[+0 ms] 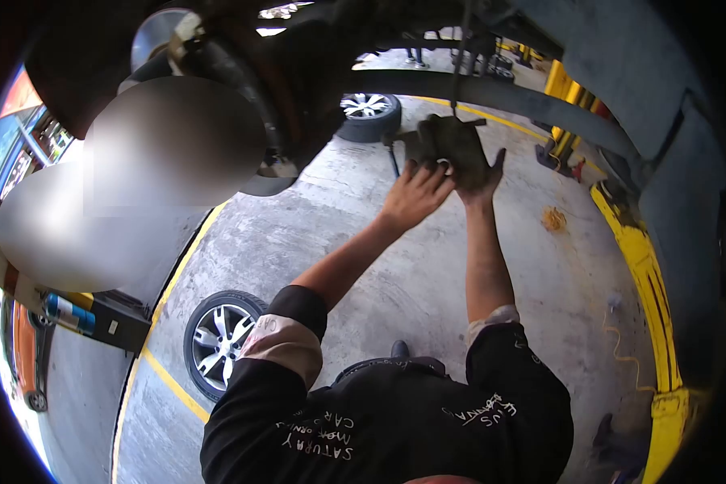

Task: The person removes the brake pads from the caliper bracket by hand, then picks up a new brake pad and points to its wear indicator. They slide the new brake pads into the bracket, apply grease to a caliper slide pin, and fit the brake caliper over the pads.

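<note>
A dark brake caliper (pixel 445 139) hangs below a thin hose or cable (pixel 457 73), under the raised vehicle. My right hand (pixel 482 184) grips it from the right and below, thumb up along its side; most of those fingers are hidden behind it. The fingers of my left hand (pixel 415 194) curl onto the caliper's lower left edge. Whether anything small sits between the left fingertips, I cannot make out. To the left are dark suspension parts (pixel 294 89) and a shiny metal disc (pixel 157 36).
A wheel (pixel 222 343) lies on the concrete floor at my left, and another wheel (pixel 369 113) lies farther ahead. A yellow lift arm (pixel 641 274) runs along the right. An orange coil (pixel 553 219) and a thin yellow cord (pixel 621 347) are on the floor. A vehicle beam (pixel 532 101) crosses overhead.
</note>
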Tool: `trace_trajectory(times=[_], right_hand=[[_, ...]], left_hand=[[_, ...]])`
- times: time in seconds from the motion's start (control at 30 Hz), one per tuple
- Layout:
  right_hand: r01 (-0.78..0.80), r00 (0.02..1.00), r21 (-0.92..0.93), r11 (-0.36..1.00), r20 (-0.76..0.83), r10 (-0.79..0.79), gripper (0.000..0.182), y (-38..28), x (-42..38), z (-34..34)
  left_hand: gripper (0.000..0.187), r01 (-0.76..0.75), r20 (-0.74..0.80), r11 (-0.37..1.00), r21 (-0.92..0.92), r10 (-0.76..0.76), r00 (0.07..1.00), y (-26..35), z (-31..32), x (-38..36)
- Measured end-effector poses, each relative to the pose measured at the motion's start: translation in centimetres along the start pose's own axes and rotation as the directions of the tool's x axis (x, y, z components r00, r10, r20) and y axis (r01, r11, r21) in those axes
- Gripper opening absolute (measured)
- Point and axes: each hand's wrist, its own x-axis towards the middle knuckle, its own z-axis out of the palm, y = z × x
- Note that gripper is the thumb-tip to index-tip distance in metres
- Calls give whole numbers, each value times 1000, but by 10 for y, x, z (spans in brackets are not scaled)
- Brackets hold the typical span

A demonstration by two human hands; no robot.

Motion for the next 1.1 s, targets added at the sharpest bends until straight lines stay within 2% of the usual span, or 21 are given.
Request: trace_trajectory(times=[0.03,0.13,0.2,0.23,0.27,0.37,0.43,0.47,0.5,0.53,0.57,0.63,0.7,0.77,0.8,0.83,0.9,0.97,1.0,1.03,1.1], right_hand=[[14,993,-28,1000,-117,-17,94,1,-2,2],[56,950,-200,978,-290,-114,84,-1,-19,9],[42,880,-305,952,-440,-179,79,-3,-46,18],[20,822,-383,923,-519,-233,78,1,-61,28],[-23,801,-463,886,-539,-260,77,6,-80,41],[-177,715,-610,772,-619,-324,72,20,-166,45],[-338,600,-644,686,-709,-370,66,37,-241,59],[-384,548,-631,674,-743,-384,64,46,-284,64],[-417,478,-625,660,-769,-425,61,52,-330,72],[-460,374,-599,656,-800,-469,58,57,-377,85],[-488,261,-570,661,-818,-513,56,59,-416,105],[-581,23,-575,576,-719,-695,51,57,-461,183],[-535,-43,-738,411,-462,-886,42,39,-502,236],[-680,103,-732,-44,-36,-994,36,13,-508,317],[-760,156,-622,-186,104,-982,35,10,-487,368],[-819,221,-485,-306,226,-949,34,5,-471,423],[-830,419,-82,-551,561,-714,41,-15,-458,505],[-835,513,230,-501,655,-554,50,-38,-444,584],[-803,585,392,-448,661,-470,53,-58,-441,617],[-752,658,539,-378,644,-390,56,-85,-445,645],[-605,795,713,-354,512,-325,63,-157,-475,694]], left_hand=[[26,1,8,1000,6,-1,1000,2,0,1],[28,7,3,1000,11,-7,1000,4,-2,7],[36,-3,38,1000,18,3,999,7,-2,7],[42,-16,60,1000,23,15,998,8,-1,7],[32,-25,13,998,50,24,1000,9,0,6],[30,-7,3,1000,-31,7,1000,10,-3,2],[27,54,62,993,-105,-47,997,15,1,-6],[30,116,165,980,-162,-89,982,19,-7,-9],[36,144,94,972,-183,-128,987,27,-14,-11],[32,156,78,943,-293,-139,987,39,-25,-13],[32,108,8,895,-432,-115,993,50,-39,-11],[34,-29,-107,765,-643,-52,993,87,-59,-13],[34,-134,-162,585,-800,4,987,130,-90,-6],[38,-249,-240,362,-898,72,968,172,-127,14],[39,-292,-279,266,-919,85,957,183,-142,22],[40,-331,-318,171,-928,100,943,200,-162,36],[44,-409,-405,24,-912,99,909,232,-196,59],[45,-463,-469,-76,-883,103,877,257,-227,77],[45,-462,-469,-80,-883,108,877,268,-239,84],[45,-488,-500,-125,-864,101,860,278,-250,89],[45,-499,-517,-162,-851,106,849,300,-267,95]])
